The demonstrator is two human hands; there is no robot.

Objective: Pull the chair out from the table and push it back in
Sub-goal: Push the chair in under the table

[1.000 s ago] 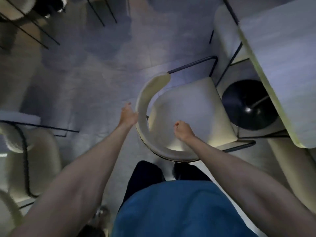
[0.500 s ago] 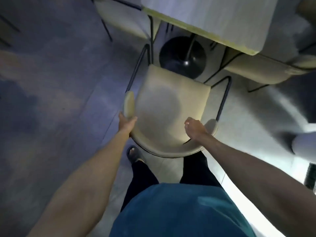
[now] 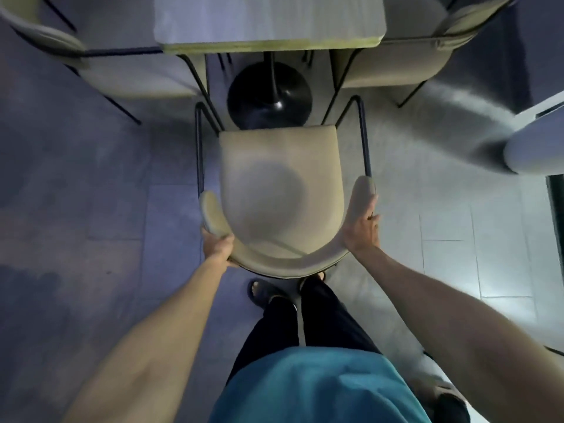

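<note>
Hands: left hand (image 3: 216, 244) wraps its fingers round the left bend of the backrest, a firm grip. Right hand (image 3: 363, 230) lies flat with fingers extended along the outer face of the backrest's right arm; it presses and does not clasp.

Item: beige upholstered chair (image 3: 277, 178) with a curved wraparound backrest and thin black metal legs. Position: on the grey tiled floor (image 3: 91, 209), facing the desk squarely, backrest towards the person. The whole seat shows uncovered; none of it lies under the desk top. Its front edge sits near the black round pedestal base (image 3: 270, 96).

Desk: pale wood-grain desk (image 3: 268, 19) with a light edge, at the top of the view.

Flanking: two matching beige chairs, one on the left (image 3: 137, 77) and one on the right (image 3: 396, 65), both drawn close to the desk.

Person: teal shirt (image 3: 305, 386), dark trousers, a dark sandal (image 3: 259, 293) just behind the backrest.

Progress, judged: the pull-out half looks complete, since the chair stands free of the desk. The push-in half is outstanding. The chair is lined up between its neighbours, so a straight forward shove should seat it. Clearance between its legs and theirs looks narrow.
</note>
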